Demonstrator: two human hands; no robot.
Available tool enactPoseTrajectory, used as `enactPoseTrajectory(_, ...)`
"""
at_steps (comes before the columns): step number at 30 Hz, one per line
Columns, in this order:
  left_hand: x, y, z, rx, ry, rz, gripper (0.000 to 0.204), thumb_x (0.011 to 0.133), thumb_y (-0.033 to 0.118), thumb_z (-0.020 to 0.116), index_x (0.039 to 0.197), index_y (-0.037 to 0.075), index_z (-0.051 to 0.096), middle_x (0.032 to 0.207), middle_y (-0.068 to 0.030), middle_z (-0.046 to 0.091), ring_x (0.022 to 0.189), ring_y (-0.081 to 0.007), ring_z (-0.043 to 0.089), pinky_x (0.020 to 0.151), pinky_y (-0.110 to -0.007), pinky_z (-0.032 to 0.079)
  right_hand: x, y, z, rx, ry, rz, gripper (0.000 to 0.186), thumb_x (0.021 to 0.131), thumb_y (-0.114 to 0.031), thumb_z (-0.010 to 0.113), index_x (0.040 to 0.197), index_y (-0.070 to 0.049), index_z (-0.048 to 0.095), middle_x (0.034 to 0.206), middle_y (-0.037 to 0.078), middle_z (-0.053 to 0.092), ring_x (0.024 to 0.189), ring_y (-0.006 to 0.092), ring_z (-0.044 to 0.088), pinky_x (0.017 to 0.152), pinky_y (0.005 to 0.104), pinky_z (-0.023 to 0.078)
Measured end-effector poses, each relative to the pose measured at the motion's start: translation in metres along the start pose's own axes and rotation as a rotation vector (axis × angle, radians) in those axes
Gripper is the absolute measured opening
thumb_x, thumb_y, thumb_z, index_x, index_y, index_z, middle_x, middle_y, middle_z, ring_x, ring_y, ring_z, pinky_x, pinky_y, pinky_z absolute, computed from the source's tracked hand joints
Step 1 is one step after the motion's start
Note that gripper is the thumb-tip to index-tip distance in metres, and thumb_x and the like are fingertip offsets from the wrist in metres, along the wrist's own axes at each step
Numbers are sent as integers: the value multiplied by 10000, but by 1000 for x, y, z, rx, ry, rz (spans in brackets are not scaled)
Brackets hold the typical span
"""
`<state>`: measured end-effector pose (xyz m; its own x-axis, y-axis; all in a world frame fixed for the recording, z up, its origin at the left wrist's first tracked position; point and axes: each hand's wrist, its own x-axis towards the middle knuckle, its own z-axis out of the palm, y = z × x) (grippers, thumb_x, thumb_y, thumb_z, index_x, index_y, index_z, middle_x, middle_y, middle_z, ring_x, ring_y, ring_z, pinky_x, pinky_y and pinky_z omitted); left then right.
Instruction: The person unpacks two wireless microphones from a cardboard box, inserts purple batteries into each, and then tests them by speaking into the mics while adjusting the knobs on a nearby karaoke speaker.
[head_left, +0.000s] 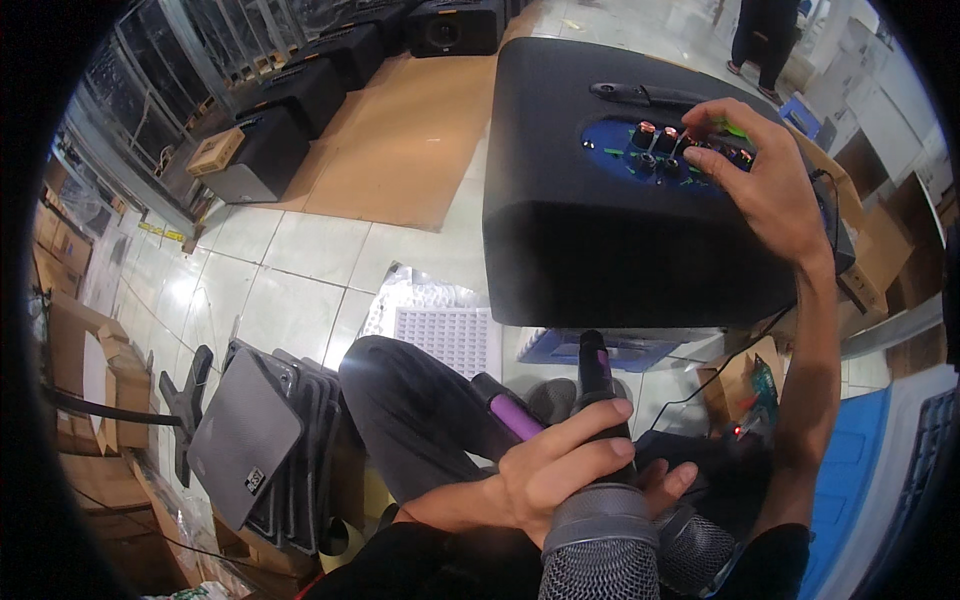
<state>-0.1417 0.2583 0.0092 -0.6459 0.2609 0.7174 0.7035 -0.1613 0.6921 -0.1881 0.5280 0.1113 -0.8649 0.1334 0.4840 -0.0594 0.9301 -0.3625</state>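
Note:
A large black speaker (620, 260) stands in front of me, with a handle recess and a blue-lit control panel (615, 155) on its top. My right hand (755, 175) reaches over the panel, with thumb and forefinger closed around one of its knobs; the palm hides the panel's right part. Lit knobs (645, 132) show just left of the fingertips. Low in front of my body, my left hand (570, 460) grips two microphones together. One microphone (600, 545) has a black handle pointing up toward the speaker; the second microphone (695, 550) crosses under it, with a purple band near its handle's end.
Grey speaker grilles (245, 435) are stacked at the lower left. Several black speakers (340, 65) line the back left beside flat cardboard (400, 140). A cable (725, 362) runs down at the right, near open boxes (870, 240) and a blue bin (850, 460). Another person (765, 40) stands far right.

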Motion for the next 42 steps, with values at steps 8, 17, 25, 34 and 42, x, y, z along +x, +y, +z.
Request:
enactPoseTrajectory(8, 0, 4, 3, -7, 42, -27, 320, 659, 122, 936, 856, 9, 710, 1029, -94, 560, 884, -289, 717, 627, -274, 592, -1, 0, 0, 8, -14, 44, 234, 912, -116, 702, 1114, -3, 666, 1072, 103, 688, 1035, 213, 654, 996, 335, 485)
enactPoseTrajectory(17, 2, 3, -1, -5, 25, 15, 315, 666, 131, 937, 848, 16, 707, 1032, -93, 558, 888, -285, 717, 615, -276, 598, 1, -1, 0, -21, -27, 16, 249, 914, -121, 701, 1134, -9, 671, 1086, 105, 692, 1051, 208, 659, 1008, 350, 488)
enactPoseTrajectory(25, 5, 4, 3, -43, 73, -89, 400, 644, 143, 952, 882, -12, 671, 995, -102, 583, 825, -275, 726, 595, -278, 599, 6, 0, 0, -44, -55, 17, 270, 912, -150, 704, 1150, -23, 687, 1101, 119, 703, 1056, 227, 665, 989, 362, 499)
enactPoseTrajectory(34, 5, 7, 3, -76, 101, -107, 445, 629, 110, 954, 932, -13, 653, 1009, -120, 604, 798, -272, 726, 600, -277, 600, -4, 6, -1, -13, 10, 15, 276, 915, -213, 704, 1140, -52, 705, 1097, 132, 716, 1069, 252, 677, 953, 390, 527)
enactPoseTrajectory(42, 6, 6, 3, -58, 106, -74, 409, 633, 102, 948, 904, -11, 664, 1019, -117, 598, 832, -266, 727, 590, -256, 590, -4, -2, -1, 57, 6, 77, 225, 898, -61, 667, 1114, 1, 672, 1078, 83, 695, 1050, 183, 650, 993, 315, 478)
